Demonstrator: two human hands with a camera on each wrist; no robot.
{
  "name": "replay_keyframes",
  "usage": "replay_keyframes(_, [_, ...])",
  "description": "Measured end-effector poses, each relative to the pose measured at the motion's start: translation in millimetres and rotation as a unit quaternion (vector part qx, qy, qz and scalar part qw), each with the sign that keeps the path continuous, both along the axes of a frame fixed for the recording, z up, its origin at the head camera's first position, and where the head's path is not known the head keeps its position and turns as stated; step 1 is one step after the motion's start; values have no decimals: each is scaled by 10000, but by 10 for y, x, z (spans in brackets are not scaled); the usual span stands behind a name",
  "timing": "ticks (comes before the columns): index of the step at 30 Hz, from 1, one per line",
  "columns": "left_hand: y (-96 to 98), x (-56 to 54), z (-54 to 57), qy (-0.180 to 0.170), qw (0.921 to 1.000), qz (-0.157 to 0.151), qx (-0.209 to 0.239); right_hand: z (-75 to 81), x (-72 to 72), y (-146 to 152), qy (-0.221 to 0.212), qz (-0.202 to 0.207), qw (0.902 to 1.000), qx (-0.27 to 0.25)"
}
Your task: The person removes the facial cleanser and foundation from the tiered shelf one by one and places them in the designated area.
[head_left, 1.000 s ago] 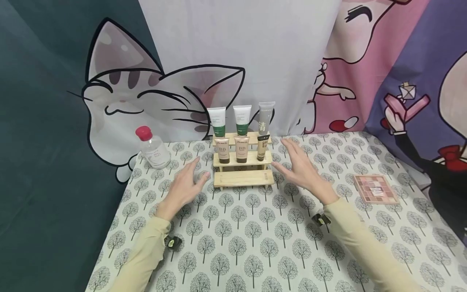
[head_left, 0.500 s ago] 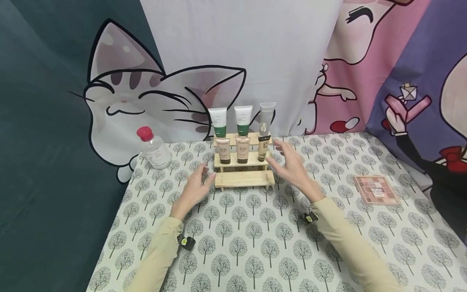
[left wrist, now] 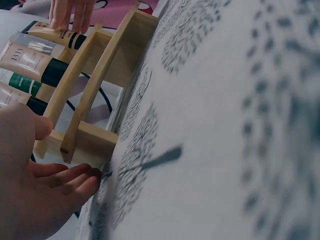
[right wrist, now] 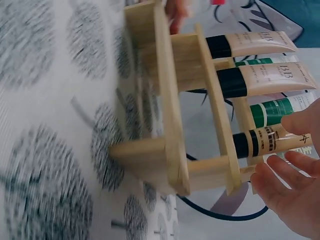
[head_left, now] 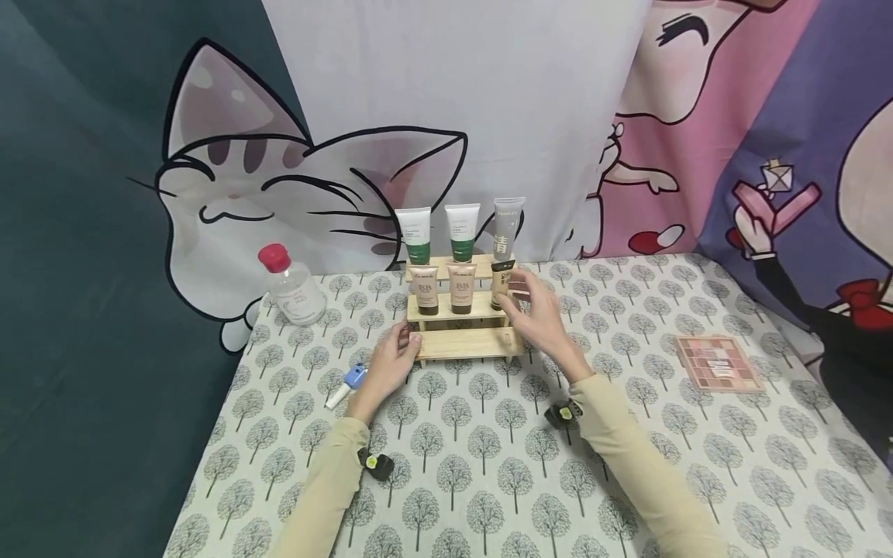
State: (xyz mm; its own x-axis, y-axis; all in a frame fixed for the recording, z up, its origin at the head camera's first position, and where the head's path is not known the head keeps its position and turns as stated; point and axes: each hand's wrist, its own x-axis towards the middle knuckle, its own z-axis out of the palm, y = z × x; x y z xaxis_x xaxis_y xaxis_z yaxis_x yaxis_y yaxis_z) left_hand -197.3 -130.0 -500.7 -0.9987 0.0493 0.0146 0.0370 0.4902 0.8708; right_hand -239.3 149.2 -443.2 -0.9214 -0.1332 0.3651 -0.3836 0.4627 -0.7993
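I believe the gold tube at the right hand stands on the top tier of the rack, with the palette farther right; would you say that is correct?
Not quite: the gold tube at the right hand stands on the middle tier of the rack, as the head view shows. The palette is indeed farther right.

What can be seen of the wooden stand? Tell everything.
The stand is pale, apparently wooden: three stepped shelves, lowest in front, on upright supports. It rests upright on the tree-print cloth. Three tubes sit on the top shelf, three smaller tubes on the middle. The left hand is at its left end; contact is unclear.
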Motion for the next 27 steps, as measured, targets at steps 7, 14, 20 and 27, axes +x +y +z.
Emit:
replay_keyframes(7, [65, 2, -47, -93, 9998, -15, 196, -26, -12, -90, -144, 18, 9990, -416])
replay_keyframes(14, [64, 5, -72, -141, 9991, 208, 343, -43, -29, -120, -136, -7, 9980, -611])
replay_keyframes(20, [96, 6, -124, -142, 9970, 318, 692, -64, -26, -87, -133, -102, 9982, -572])
replay_keyframes(27, [101, 7, -95, -222, 9954, 474, 808, 0, -15, 0, 171, -260, 9978, -594])
